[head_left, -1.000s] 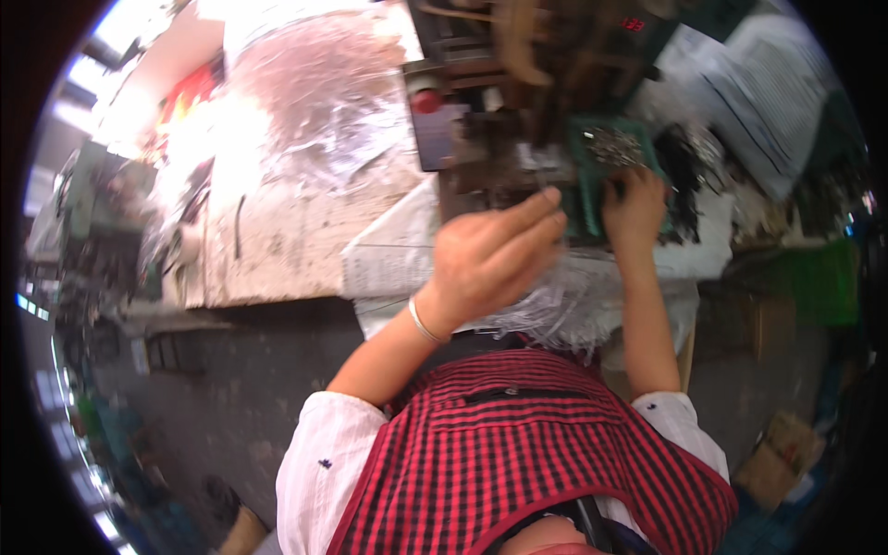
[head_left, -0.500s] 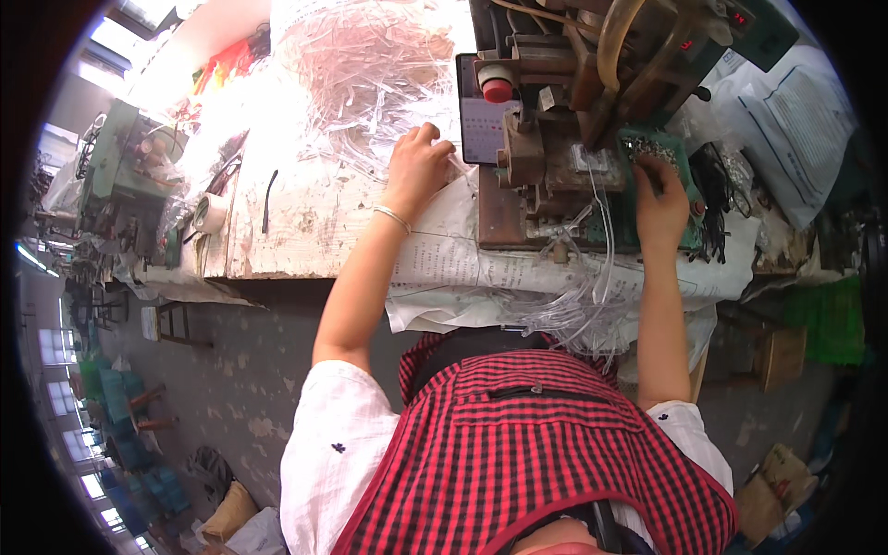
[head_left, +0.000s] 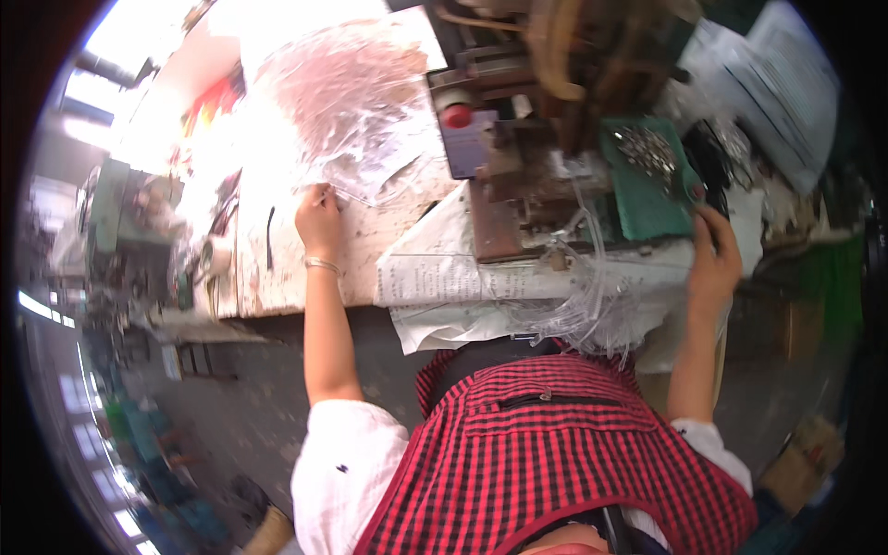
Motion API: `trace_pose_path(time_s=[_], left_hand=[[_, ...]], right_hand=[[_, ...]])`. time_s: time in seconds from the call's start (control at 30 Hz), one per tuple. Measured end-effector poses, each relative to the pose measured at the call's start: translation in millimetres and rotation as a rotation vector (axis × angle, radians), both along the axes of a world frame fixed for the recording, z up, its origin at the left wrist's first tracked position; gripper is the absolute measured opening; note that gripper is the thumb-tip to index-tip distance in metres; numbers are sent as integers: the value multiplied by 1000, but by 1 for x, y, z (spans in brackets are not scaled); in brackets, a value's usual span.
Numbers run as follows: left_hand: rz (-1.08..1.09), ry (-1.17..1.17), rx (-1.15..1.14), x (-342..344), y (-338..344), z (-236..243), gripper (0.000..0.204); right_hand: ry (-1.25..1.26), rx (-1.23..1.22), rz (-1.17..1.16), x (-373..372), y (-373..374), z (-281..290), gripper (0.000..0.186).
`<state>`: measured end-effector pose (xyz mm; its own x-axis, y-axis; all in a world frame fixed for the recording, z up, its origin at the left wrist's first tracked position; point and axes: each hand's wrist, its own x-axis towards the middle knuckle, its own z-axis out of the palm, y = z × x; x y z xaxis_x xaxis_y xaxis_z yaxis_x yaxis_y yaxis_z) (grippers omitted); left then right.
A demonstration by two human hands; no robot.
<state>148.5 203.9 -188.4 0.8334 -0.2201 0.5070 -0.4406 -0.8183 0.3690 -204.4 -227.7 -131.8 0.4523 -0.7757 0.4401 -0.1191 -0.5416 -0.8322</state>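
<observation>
My left hand (head_left: 319,222) rests on the worn wooden table (head_left: 370,217), by the near edge of a heap of clear plastic strips (head_left: 342,92). Its fingers are curled closed; what they hold, if anything, is too blurred to name. My right hand (head_left: 717,254) is at the right side of a green tray (head_left: 638,220), fingertips by a red button (head_left: 697,192), thumb and fingers apart. Small shiny metal parts (head_left: 647,153) lie in the tray. Left of it stands a brown metal bench machine (head_left: 499,231), with clear strips (head_left: 587,310) hanging off its front.
A phone-like screen (head_left: 462,153) leans behind a red knob (head_left: 455,116) on the machine. Black cords (head_left: 708,162) and a white plastic bag (head_left: 777,92) are at the right. Printed paper (head_left: 435,268) covers the table's front edge. A tape roll (head_left: 217,256) sits at left.
My left hand has moved left and nearer to me along the table. My right hand has left the metal parts and moved right to the tray's edge. The view has shifted.
</observation>
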Motion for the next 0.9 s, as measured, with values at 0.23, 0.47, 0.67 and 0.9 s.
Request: trace_pose_path(time_s=[0.23, 0.47, 0.67, 0.9], left_hand=[[-80, -123, -458, -52, -90, 34, 9], [-364, 244, -1024, -121, -134, 54, 8], [-686, -237, -838, -162, -169, 135, 16], [-903, -551, -232, -191, -193, 127, 26]], right_hand=[[-249, -42, 332, 115, 56, 55, 21], [-373, 342, 422, 112, 84, 43, 40], [-422, 440, 522, 111, 93, 65, 44], [-219, 252, 702, 86, 79, 88, 53]])
